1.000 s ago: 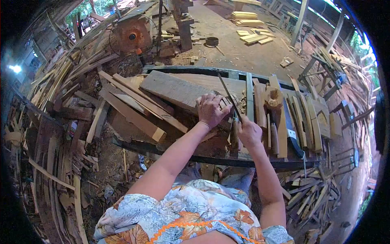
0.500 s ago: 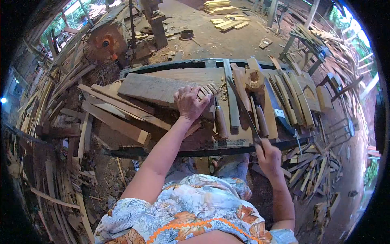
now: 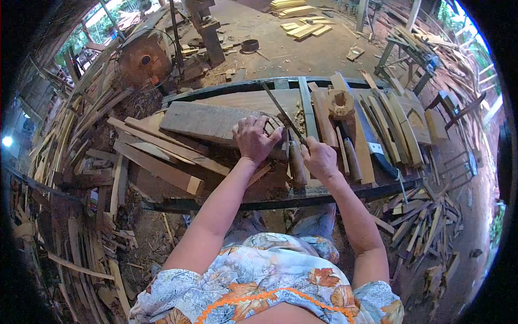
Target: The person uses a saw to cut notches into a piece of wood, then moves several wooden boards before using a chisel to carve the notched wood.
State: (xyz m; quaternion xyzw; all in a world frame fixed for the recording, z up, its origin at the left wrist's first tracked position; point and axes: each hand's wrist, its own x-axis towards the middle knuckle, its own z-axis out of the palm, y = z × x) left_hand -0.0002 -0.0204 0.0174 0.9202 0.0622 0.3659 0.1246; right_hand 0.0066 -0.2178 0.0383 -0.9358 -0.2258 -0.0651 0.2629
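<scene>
My left hand (image 3: 253,137) presses a small notched piece of wood (image 3: 274,126) against the end of a thick grey plank (image 3: 199,123), fingers and thumb closed about it. A long, thin dark file (image 3: 279,108) is in my right hand (image 3: 322,161), its blade slanting up and left over the notched piece. Its grip is hidden in my fist. Just below the blade lies a tool with a round wooden handle (image 3: 297,166). A second wooden handle (image 3: 352,160) is to the right of my right hand.
A handsaw with a black handle (image 3: 384,163) lies on the workbench (image 3: 253,203) among several wood strips (image 3: 400,129). A wooden block with a hollow (image 3: 341,103) sits near the bench's far side. Loose boards (image 3: 162,173) rest at left. Scrap wood (image 3: 426,221) covers the floor at right.
My right hand has moved up and left, carrying the file from the right side of the bench to over the notched piece. My left hand keeps its hold.
</scene>
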